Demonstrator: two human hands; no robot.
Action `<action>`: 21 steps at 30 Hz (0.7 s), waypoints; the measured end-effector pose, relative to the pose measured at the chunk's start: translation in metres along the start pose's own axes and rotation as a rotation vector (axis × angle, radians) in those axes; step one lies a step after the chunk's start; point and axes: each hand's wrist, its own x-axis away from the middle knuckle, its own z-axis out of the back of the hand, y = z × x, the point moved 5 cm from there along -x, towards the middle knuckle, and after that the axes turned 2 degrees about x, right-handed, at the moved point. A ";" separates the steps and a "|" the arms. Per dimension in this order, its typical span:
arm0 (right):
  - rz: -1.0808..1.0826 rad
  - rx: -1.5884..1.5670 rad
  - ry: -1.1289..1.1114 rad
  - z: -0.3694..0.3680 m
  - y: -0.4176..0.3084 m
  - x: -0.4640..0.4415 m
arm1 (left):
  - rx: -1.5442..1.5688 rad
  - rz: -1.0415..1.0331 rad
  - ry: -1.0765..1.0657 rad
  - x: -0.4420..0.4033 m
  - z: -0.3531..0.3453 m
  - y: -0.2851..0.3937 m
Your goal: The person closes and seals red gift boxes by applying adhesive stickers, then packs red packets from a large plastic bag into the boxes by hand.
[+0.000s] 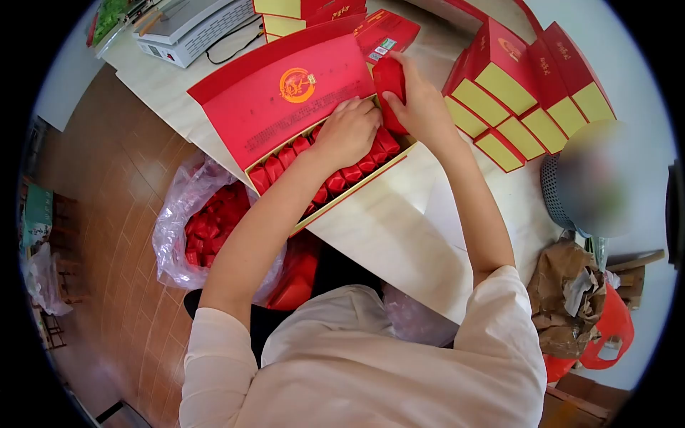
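An open red gift box (285,89) with a gold emblem inside its raised lid lies on the table. Rows of red-wrapped packets (274,169) fill its yellow-edged tray. My left hand (349,132) rests over the packets near the box's far side, fingers bent and close together; what is under them is hidden. At the box's right end, my right hand (421,103) grips a red-wrapped packet (389,80) between thumb and fingers. Its lower part stands close to the tray's corner.
Closed red-and-yellow boxes (503,68) are stacked at right, with more behind the lid. A scale (189,32) stands at far left. Below the table edge, a plastic bag (173,235) holds red packets. A grey basket (553,189) and brown paper (564,292) are at right.
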 end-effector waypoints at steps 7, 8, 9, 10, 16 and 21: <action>0.040 0.204 -0.374 -0.005 -0.006 -0.004 | 0.041 0.027 0.019 0.001 0.005 -0.002; 0.043 0.208 -0.380 -0.002 -0.007 -0.009 | 0.047 0.031 0.024 0.002 0.005 -0.003; 0.000 0.186 -0.464 -0.004 -0.004 -0.014 | 0.047 0.024 0.032 0.002 0.006 -0.003; -0.042 0.164 -0.546 -0.007 -0.001 -0.017 | 0.046 0.018 0.040 0.003 0.007 -0.003; -0.076 0.122 -0.680 -0.009 -0.003 -0.027 | -0.024 0.062 0.082 0.005 0.012 -0.004; -0.038 0.132 -0.662 -0.023 0.004 -0.031 | -0.018 0.075 0.107 0.005 0.010 -0.006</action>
